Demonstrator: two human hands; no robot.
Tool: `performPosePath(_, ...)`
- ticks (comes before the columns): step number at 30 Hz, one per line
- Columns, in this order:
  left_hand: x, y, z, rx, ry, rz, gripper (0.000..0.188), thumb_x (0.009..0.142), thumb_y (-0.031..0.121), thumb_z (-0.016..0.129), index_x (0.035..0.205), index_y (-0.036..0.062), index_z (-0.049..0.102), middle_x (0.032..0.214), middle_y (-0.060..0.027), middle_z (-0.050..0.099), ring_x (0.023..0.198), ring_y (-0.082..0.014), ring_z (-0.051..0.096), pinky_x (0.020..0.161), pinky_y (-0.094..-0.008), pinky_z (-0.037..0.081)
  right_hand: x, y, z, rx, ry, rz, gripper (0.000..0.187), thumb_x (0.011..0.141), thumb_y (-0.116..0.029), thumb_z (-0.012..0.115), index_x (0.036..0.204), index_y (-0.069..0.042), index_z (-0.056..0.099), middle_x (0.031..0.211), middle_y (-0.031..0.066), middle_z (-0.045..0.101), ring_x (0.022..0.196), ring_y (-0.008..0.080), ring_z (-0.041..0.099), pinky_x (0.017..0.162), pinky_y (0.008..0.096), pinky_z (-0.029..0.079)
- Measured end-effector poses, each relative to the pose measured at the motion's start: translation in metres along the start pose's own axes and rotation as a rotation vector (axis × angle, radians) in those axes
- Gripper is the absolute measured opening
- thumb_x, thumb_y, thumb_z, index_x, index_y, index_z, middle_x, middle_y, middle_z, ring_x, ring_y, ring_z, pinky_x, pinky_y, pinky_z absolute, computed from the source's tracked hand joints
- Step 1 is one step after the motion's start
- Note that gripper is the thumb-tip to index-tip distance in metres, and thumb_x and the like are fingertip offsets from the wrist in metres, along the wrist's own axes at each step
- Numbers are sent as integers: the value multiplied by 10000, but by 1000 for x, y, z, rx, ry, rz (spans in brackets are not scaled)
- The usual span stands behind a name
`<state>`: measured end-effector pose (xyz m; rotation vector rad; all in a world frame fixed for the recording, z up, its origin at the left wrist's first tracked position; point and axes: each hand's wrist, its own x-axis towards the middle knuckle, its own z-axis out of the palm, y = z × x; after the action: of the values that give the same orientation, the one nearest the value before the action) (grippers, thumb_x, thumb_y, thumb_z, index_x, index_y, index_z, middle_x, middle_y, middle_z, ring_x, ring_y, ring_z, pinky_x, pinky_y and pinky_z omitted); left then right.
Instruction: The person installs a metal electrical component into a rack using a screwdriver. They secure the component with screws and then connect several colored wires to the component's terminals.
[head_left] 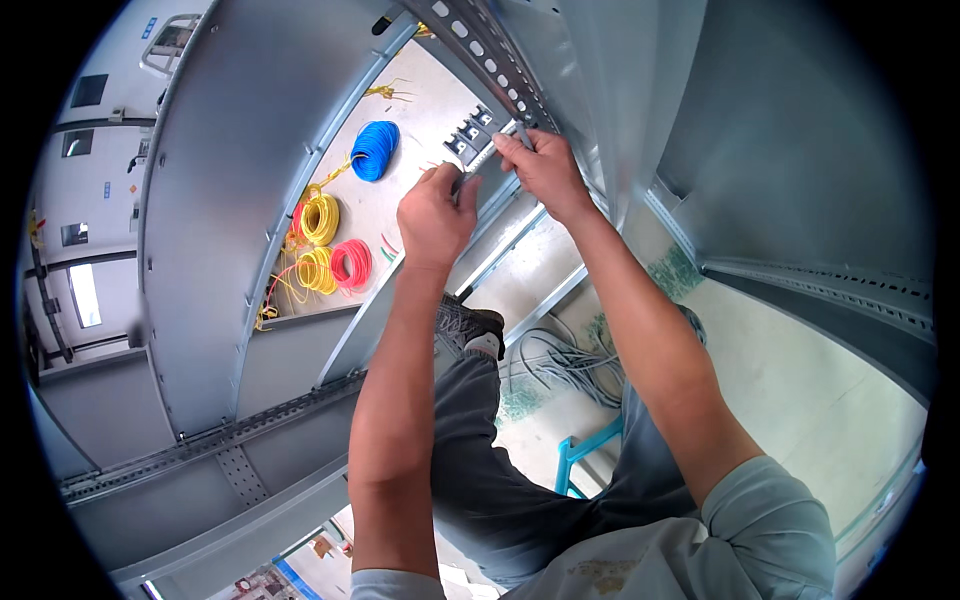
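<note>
My left hand (435,218) is raised inside a grey metal cabinet, its fingers curled closed with the thumb up. A bit of something dark shows at its fingertips, too small to name. Slightly farther and to the right, my right hand (547,172) pinches a narrow grey piece (522,134) whose kind I cannot make out. Just beyond and between both hands sits a black terminal block (472,133) with shiny metal contacts, beside a perforated metal rail (480,45). The fingers partly hide whatever lies right beneath them.
Coils of blue wire (374,151), yellow wire (320,219) and red wire (351,263) lie on a pale board left of my hands. Cabinet panels (240,130) rise on both sides. Below are grey cables (570,362), my shoe (470,328) and a teal metal frame (590,445).
</note>
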<state>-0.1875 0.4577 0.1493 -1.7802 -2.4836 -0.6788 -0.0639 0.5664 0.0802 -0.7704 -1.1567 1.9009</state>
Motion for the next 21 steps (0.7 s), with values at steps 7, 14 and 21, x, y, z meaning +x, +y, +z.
performPosePath(7, 1, -5, 2, -62, 26, 55, 202, 862, 209, 762, 887, 15, 712, 735, -140, 661, 594, -238, 625, 581, -341, 487, 0, 0, -3, 15, -38, 62, 328, 971, -399, 649, 829, -105, 615, 698, -49, 529, 603, 39, 414, 562, 223, 346)
performPosePath(14, 14, -16, -13, -128, -175, 2, 246, 871, 224, 783, 908, -13, 730, 636, -91, 634, 563, -98, 546, 550, -290, 455, 2, 3, -3, 28, -38, 59, 306, 965, -308, 695, 787, -70, 623, 659, -35, 549, 492, 19, 404, 436, 211, 300)
performPosePath(21, 4, -4, -6, -163, -57, -183, 360, 850, 327, 801, 889, -23, 728, 644, -89, 636, 569, -114, 559, 572, -284, 470, -2, 10, 0, 363, -80, 106, 340, 1020, -380, 601, 878, -72, 605, 705, -15, 559, 485, 27, 386, 420, 206, 272)
